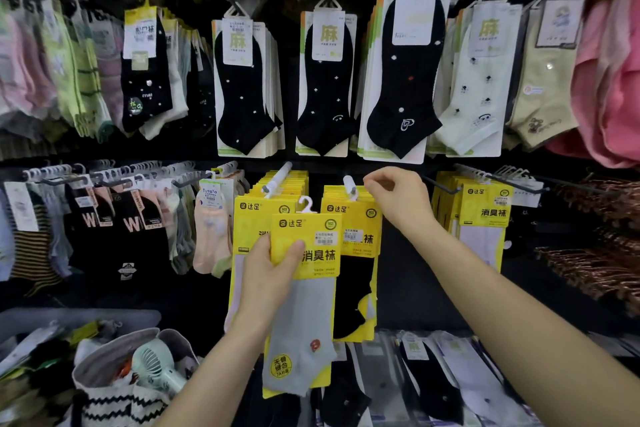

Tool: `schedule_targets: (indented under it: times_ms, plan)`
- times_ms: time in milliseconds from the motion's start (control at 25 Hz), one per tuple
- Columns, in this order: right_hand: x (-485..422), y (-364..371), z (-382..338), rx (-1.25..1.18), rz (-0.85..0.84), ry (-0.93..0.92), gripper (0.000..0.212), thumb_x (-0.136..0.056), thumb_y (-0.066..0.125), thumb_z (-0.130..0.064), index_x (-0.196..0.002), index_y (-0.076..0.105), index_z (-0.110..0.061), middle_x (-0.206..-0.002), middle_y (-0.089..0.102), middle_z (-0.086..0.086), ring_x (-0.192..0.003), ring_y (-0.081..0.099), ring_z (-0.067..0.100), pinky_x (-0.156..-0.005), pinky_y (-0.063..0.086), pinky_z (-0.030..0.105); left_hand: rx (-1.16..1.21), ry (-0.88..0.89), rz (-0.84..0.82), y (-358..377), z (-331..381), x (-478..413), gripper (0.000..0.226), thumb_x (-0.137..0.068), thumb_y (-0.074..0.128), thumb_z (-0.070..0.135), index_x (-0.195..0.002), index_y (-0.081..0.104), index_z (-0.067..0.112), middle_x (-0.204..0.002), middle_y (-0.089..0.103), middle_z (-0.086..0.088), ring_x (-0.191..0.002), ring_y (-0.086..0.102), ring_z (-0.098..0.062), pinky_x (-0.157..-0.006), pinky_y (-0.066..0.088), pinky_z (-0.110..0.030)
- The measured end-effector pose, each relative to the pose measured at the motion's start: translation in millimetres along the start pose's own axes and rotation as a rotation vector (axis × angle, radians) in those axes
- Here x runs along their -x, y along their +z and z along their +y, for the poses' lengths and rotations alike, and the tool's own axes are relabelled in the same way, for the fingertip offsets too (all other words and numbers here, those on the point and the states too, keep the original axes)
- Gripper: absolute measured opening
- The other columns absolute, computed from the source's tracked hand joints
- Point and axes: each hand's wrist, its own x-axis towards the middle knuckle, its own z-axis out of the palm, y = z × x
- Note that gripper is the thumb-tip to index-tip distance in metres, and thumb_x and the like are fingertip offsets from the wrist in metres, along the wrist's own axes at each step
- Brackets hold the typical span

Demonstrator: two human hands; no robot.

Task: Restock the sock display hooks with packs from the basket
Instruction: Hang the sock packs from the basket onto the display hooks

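L hand (268, 274) grips grey sock pack (311, 315); R hand (398, 198) curled by hook (349, 184), hold unclear.

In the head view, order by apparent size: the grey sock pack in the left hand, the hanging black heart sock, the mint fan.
Largest: grey sock pack and black heart sock, about alike; the pack is nearer the camera, so unranked.
Smallest: mint fan.

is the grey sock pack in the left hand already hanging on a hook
No, the left hand grips the grey sock pack by its yellow card, its white hanger free below the display hook.
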Motion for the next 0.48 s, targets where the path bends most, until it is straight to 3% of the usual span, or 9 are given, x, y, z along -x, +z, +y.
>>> schedule_targets:
  times_ms: [120, 240, 360, 480]
  plan:
    - [21.3, -3.1, -5.0, -0.115, -0.163, -0.065, 0.008, -0.087, 0.063, -0.028, -0.081, 0.069, -0.028, -0.081, 0.068, -0.010, -0.078, 0.061, 0.004, -0.070, 0.048, 0.021, -0.023, -0.020, -0.057, 17.4, 0.5, 0.6, 0.006, -0.087, 0.064, 0.019, -0.093, 0.063, 0.020, -0.093, 0.070, 0.004, -0.087, 0.066, -0.010, -0.073, 0.053, -0.023]
    - [30.2, -5.5, -4.4, -0.103, -0.335, -0.050, 0.002, -0.084, 0.068, -0.023, -0.086, 0.068, -0.024, -0.083, 0.068, -0.005, -0.080, 0.063, 0.008, -0.072, 0.049, 0.022, -0.058, -0.038, -0.140, 38.5, -0.6, 3.7, 0.008, -0.086, 0.065, 0.019, -0.093, 0.061, 0.021, -0.091, 0.069, 0.004, -0.082, 0.065, -0.006, -0.066, 0.052, -0.016]
    - [23.9, -11.7, 1.0, -0.100, -0.256, 0.048, 0.003, -0.084, 0.069, -0.018, -0.084, 0.067, -0.021, -0.085, 0.070, 0.003, -0.082, 0.065, 0.015, -0.076, 0.053, 0.028, -0.036, -0.038, -0.144, 53.9, -0.2, 5.1, 0.017, -0.087, 0.064, 0.018, -0.093, 0.052, 0.029, -0.094, 0.066, 0.006, -0.083, 0.064, -0.003, -0.068, 0.053, -0.017]
    - [9.6, -14.4, 0.9, -0.134, -0.151, 0.094, 0.006, -0.084, 0.068, -0.017, -0.091, 0.067, -0.018, -0.084, 0.070, 0.003, -0.081, 0.064, 0.014, -0.075, 0.052, 0.027, 0.002, -0.002, -0.087, 62.0, 3.5, -4.6, 0.026, -0.088, 0.061, 0.016, -0.108, 0.046, 0.024, -0.103, 0.062, 0.003, -0.086, 0.064, -0.001, -0.069, 0.053, -0.018]
